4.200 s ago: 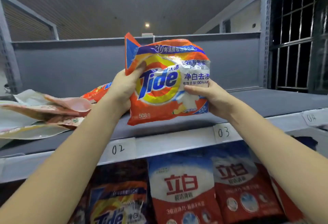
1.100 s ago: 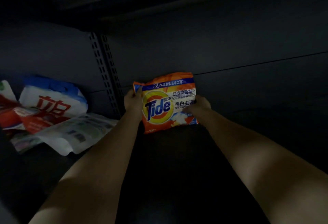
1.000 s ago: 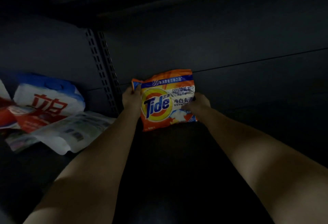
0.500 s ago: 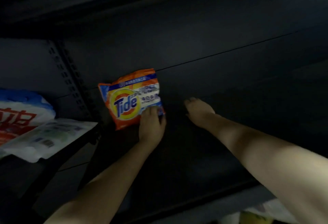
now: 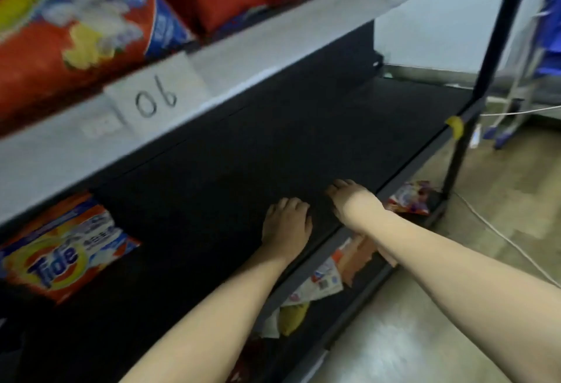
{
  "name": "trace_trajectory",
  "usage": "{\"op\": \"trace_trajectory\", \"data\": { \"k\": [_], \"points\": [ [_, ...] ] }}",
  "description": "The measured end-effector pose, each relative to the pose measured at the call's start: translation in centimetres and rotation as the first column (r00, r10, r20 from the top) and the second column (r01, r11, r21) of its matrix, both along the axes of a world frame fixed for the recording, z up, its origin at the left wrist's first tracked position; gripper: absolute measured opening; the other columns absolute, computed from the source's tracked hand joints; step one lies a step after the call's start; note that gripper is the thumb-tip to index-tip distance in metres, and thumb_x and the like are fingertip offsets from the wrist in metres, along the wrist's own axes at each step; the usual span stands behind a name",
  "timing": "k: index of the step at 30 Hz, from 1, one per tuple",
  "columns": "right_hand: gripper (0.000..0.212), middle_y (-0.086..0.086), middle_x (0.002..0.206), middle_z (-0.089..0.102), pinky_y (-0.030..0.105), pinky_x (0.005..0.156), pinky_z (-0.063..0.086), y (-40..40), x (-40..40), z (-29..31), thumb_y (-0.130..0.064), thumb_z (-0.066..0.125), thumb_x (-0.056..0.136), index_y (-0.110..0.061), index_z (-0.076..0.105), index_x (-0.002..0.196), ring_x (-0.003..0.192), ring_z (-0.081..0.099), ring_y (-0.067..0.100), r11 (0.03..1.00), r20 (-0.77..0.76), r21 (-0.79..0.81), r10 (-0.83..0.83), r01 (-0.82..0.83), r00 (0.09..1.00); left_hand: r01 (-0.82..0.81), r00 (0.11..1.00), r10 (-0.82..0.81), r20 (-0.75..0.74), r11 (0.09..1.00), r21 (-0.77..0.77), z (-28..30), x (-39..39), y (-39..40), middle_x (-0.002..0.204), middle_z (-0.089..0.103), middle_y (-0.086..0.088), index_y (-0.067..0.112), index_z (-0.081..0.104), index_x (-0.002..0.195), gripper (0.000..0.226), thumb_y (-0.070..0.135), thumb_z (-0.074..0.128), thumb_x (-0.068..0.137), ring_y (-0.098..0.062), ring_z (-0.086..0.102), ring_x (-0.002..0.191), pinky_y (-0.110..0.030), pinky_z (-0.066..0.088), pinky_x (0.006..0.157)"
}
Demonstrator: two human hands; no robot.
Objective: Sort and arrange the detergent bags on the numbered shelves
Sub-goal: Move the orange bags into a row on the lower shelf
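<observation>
Nothing is held: the left hand (image 5: 287,220) and right hand (image 5: 352,200) are spread flat on the dark shelf (image 5: 303,139). The Tide bag (image 5: 62,250) is seen well left of them, propped upright; a slump could follow, unsupported.

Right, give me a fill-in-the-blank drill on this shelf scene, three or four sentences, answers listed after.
1. The handwritten label on the grey shelf edge reads ____.
2. The brand name printed on the orange bag lying on the dark shelf is ____.
3. The left hand and right hand are both holding ____.
4. The small patch of tape on the dark shelf's front corner is coloured ____.

Missing words: 06; Tide; nothing; yellow
</observation>
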State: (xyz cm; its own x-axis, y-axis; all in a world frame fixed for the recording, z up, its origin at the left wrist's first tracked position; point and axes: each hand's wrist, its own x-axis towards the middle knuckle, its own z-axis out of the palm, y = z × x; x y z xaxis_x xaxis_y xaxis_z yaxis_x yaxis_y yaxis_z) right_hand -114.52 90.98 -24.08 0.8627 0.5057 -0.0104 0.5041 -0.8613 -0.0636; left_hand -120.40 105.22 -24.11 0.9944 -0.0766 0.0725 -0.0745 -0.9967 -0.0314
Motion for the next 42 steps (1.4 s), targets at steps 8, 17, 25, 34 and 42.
{"op": "trace_trajectory", "data": {
  "k": [8,17,25,34,42],
  "points": [
    [0.029,0.01,0.124,0.049,0.036,0.097,0.041,-13.7,-6.8,13.1,-0.018,0.049,0.093,-0.01,0.047,0.121,0.117,0.046,0.027,0.973,-0.068,-0.083,-0.22,0.214,0.973,0.234,0.972,-0.235,-0.006,0.972,-0.018,12.6,-3.3,-12.1,0.125,0.058,-0.002,0.016,0.056,0.124,0.036,0.032,0.038,0.098,-0.023,0.049,0.116,-0.037,0.04,0.092],
    [0.041,0.008,0.131,0.047,0.032,0.097,0.036,-21.5,-10.2,40.2,-0.025,0.049,0.094,-0.011,0.043,0.133,0.125,0.041,0.025,0.949,0.165,-0.058,-0.296,0.309,0.941,0.441,0.867,-0.433,0.247,0.897,0.023,36.8,-4.5,-18.0,0.123,0.058,-0.004,0.015,0.059,0.119,0.035,0.033,0.039,0.097,-0.025,0.049,0.115,-0.038,0.037,0.093],
    [0.043,0.014,0.135,0.049,0.039,0.098,0.041,-18.9,-6.6,61.2,-0.021,0.052,0.092,-0.008,0.047,0.133,0.123,0.046,0.031,0.948,0.372,0.252,-0.28,0.193,0.885,0.276,0.769,-0.303,0.563,0.952,0.135,58.9,-3.1,-15.1,0.121,0.06,-0.003,0.017,0.06,0.117,0.033,0.032,0.039,0.096,-0.026,0.049,0.114,-0.036,0.038,0.091],
    [0.042,0.006,0.136,0.048,0.032,0.105,0.033,-11.4,-0.8,69.3,-0.023,0.05,0.095,-0.011,0.045,0.134,0.126,0.044,0.023,0.921,0.45,0.333,0.034,-0.203,0.892,-0.136,0.776,0.036,0.629,0.985,0.111,68.9,-2.3,-5.5,0.123,0.06,-0.006,0.017,0.062,0.117,0.033,0.031,0.042,0.096,-0.027,0.049,0.117,-0.036,0.04,0.092],
    [0.04,0.008,0.134,0.052,0.033,0.102,0.037,-2.7,4.4,70.6,-0.023,0.05,0.094,-0.009,0.048,0.132,0.124,0.045,0.024,0.881,0.363,0.304,0.245,-0.363,0.899,-0.405,0.761,0.328,0.56,0.914,0.015,70.6,-1.9,1.1,0.113,0.063,-0.01,0.016,0.066,0.111,0.032,0.028,0.041,0.095,-0.029,0.056,0.106,-0.035,0.043,0.073]
  ]
}}
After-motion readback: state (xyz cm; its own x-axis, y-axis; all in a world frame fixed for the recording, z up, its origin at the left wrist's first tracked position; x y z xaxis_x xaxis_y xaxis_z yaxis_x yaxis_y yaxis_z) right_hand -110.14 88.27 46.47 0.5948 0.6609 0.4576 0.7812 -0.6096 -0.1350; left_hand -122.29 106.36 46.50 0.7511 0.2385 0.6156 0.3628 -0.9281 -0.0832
